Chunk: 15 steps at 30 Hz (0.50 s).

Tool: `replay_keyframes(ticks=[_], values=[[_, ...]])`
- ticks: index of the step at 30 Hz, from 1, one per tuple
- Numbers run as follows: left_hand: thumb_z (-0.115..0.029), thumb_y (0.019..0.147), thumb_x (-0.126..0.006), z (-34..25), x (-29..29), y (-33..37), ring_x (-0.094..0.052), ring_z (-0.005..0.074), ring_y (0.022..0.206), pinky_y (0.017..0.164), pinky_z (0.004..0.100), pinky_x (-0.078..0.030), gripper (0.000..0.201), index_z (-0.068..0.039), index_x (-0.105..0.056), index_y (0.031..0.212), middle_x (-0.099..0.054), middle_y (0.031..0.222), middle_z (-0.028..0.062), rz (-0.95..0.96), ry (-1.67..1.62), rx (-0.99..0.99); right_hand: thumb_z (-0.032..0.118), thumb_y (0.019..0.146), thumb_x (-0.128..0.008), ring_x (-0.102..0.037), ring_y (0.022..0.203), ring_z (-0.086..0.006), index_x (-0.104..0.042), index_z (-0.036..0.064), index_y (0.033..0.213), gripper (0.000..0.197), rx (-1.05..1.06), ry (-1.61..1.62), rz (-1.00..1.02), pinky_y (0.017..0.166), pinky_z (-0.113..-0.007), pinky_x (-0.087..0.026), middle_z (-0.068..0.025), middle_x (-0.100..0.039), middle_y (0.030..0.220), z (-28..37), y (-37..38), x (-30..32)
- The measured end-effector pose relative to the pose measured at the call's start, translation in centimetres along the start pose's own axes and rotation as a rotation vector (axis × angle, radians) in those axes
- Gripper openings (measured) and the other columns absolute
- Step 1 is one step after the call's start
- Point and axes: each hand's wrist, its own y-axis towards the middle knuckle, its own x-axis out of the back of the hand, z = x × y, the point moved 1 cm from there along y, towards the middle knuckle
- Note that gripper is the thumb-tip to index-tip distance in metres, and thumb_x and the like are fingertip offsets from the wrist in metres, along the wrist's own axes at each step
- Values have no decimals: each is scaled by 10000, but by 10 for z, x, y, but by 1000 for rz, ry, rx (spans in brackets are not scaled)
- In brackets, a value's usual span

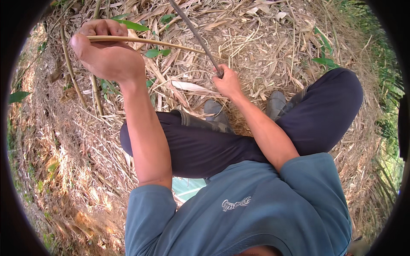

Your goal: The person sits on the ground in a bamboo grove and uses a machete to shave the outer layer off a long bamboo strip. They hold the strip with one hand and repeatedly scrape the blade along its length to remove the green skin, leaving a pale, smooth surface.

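Strip of pale tan wood (162, 43), slender and slightly bowed, runs from our left hand (112, 57) across toward our right hand (227, 82). Its left end lies between the thumb and the curled fingers of the left hand, just beneath the fingertips as we see them, with the rest reaching out past the palm. Those fingers are bent well in, almost a fist, and have hold of the strip; the wrist is turned so the palm side faces us.

Our right fingers are wrapped closely around the lower end of a long, dark, narrow tool (194, 32), which slants up and leftward out of view. The strip's far end meets the tool's line just above the right hand, though we cannot tell whether the two touch.

We have our knees bent in dark trousers (205, 149), with a left boot (217, 112) and a right boot (276, 103) on ground covered in dry leaf litter (265, 47). Thin stems (69, 64) stand beside the left hand, and a green leaf (133, 25) shows just beyond its fingers.
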Motion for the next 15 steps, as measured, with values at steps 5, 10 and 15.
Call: replay_keyframes(ticks=[5,10,15], values=[[-498,1038,-281,14,14,-4,-304,119,440,375,225,-289,572,-121,-301,609,-313,585,19,-240,289,-218,286,757,-673,-678,679,-331,-680,0,822,293,-70,61,31,693,-447,-521,-164,-660,642,2,-3,-4],[-514,1070,-316,34,30,2,-270,110,433,420,234,-261,637,-131,-297,562,-315,591,20,-341,449,-427,320,750,-686,-654,595,-275,-706,-19,819,346,74,28,206,640,-436,-513,-152,-665,627,94,-27,24],[-467,1076,-352,17,1,-11,-298,135,493,493,296,-284,636,-125,-311,541,-300,571,9,-351,403,-340,288,779,-686,-569,534,-172,-666,4,758,286,121,87,182,556,-358,-454,-74,-619,591,130,-40,37]])
